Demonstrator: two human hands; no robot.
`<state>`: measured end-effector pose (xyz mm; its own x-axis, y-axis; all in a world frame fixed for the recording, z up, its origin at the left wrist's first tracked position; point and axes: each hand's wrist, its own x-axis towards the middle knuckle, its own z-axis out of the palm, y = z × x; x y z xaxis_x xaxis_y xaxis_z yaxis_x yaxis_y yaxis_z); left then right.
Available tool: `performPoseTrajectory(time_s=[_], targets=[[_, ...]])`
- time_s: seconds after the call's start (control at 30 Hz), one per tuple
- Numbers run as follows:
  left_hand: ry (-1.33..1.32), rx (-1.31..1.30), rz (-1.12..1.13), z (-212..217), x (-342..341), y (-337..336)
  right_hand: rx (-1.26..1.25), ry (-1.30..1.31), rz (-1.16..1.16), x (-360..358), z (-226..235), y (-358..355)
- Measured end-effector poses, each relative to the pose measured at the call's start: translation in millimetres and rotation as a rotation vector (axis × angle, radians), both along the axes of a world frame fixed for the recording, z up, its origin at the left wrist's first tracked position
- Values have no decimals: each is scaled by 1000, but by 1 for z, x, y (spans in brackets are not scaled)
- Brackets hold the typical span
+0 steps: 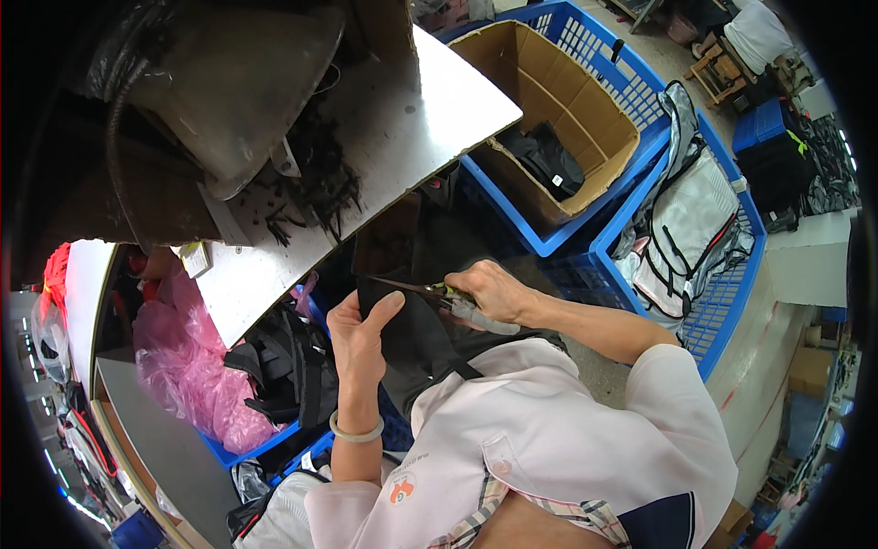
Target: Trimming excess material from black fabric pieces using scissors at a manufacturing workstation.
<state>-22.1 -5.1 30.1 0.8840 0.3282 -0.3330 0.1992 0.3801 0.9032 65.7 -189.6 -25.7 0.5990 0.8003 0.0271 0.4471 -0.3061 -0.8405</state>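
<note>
My right hand (494, 291) is closed round a pair of scissors (417, 287); grey wrapping and a bit of yellow-green show near the handles. The dark blades point left, over the upper edge of a black fabric piece (413, 340). My left hand (358, 340), with a pale bangle on its wrist, pinches that fabric's left edge between thumb and fingers, just below the blade tips. The fabric hangs down over my lap, with a strap across it. Whether the blades touch the cloth I cannot tell.
A white table (457, 96) with dark scraps (320, 174) juts in ahead. Right of it, a blue crate (549, 242) holds a cardboard box (585, 82) with black items; another crate (745, 247) holds silvery-white bags. Pink plastic (197, 366) and black straps (293, 366) lie at left.
</note>
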Motion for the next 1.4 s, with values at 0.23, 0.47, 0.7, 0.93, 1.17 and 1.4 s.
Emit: performPoseTrajectory(time_s=[0.23,0.47,0.7,0.93,1.17,1.4], targets=[[-31,45,-46,-2,5,6,173,-156,-82,4,0,14],[-79,-5,58,-2,32,34,71,40,-151,23,-3,17],[-186,125,149,-1,86,110,-1,255,-331,36,-10,-1],[-363,367,148,21,119,127,-51,266,-360,32,-19,-13],[-232,247,-86,1,110,128,-12,229,-377,25,-13,-11],[-204,-34,-84,-14,75,46,614,337,-349,7,-2,25]])
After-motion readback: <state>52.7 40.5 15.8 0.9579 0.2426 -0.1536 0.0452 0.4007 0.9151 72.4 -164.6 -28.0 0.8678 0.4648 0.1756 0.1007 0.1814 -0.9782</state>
